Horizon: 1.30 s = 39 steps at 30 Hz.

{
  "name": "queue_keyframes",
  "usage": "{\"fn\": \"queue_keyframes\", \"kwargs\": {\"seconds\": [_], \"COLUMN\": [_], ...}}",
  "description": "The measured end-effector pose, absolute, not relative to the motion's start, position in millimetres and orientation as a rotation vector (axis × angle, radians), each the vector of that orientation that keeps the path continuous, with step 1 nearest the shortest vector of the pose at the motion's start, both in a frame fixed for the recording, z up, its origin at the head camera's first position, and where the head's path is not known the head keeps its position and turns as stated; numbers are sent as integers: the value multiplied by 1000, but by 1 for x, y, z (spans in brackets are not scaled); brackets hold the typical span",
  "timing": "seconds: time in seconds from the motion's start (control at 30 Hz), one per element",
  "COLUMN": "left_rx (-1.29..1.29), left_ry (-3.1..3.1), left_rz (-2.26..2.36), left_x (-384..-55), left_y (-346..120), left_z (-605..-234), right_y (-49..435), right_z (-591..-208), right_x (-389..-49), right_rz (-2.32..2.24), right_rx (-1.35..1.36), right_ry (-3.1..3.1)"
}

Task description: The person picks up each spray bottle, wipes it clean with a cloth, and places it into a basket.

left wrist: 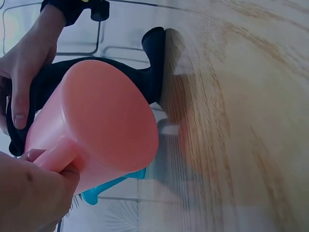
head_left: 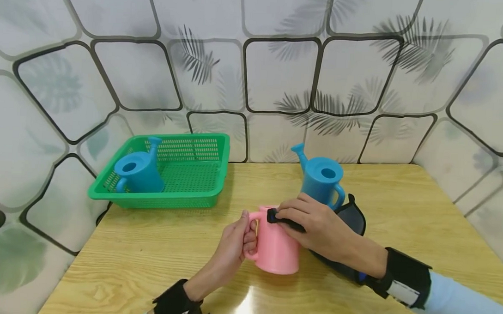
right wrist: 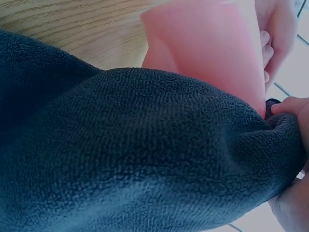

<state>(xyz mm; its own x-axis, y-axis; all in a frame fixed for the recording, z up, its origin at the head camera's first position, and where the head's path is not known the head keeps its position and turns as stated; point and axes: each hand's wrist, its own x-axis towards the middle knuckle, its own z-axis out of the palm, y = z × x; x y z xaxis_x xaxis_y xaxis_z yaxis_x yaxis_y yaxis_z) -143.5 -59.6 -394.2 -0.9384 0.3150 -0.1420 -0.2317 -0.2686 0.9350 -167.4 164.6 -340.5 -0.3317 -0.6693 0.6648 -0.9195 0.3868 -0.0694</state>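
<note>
A pink watering can is held up over the table, its round base toward me and its spout mostly hidden. My left hand grips the can's loop handle, fingers curled through it. On the other side, my right hand holds a bunched dark grey towel against the can's upper part. Part of the towel hangs down below my right wrist. Just behind that hand, a blue watering can stands on the table with its spout pointing left.
At the back left, a green plastic basket holds another blue watering can. Everything rests on a wood-grain table. A patterned cloth wall rises behind the table and along both sides.
</note>
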Motion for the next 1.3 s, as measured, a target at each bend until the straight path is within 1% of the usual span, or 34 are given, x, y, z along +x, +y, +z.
{"fn": "queue_keyframes", "kwargs": {"seconds": [0.17, 0.47, 0.67, 1.3], "left_rx": [109, -1, -17, -1], "left_ry": [1659, 1571, 1561, 1532], "left_rz": [2260, 2315, 2329, 2322], "left_x": [-144, -146, -148, -149], "left_y": [-59, -60, -62, -65], "left_z": [-393, -395, -395, -396], "right_y": [164, 153, 149, 149], "right_z": [-346, -368, -375, -372], "right_x": [-162, -145, -134, -133], "right_rz": [581, 504, 424, 375], "right_rx": [1404, 1569, 1637, 1594], "right_ry": [-2118, -2017, -2033, -2048]}}
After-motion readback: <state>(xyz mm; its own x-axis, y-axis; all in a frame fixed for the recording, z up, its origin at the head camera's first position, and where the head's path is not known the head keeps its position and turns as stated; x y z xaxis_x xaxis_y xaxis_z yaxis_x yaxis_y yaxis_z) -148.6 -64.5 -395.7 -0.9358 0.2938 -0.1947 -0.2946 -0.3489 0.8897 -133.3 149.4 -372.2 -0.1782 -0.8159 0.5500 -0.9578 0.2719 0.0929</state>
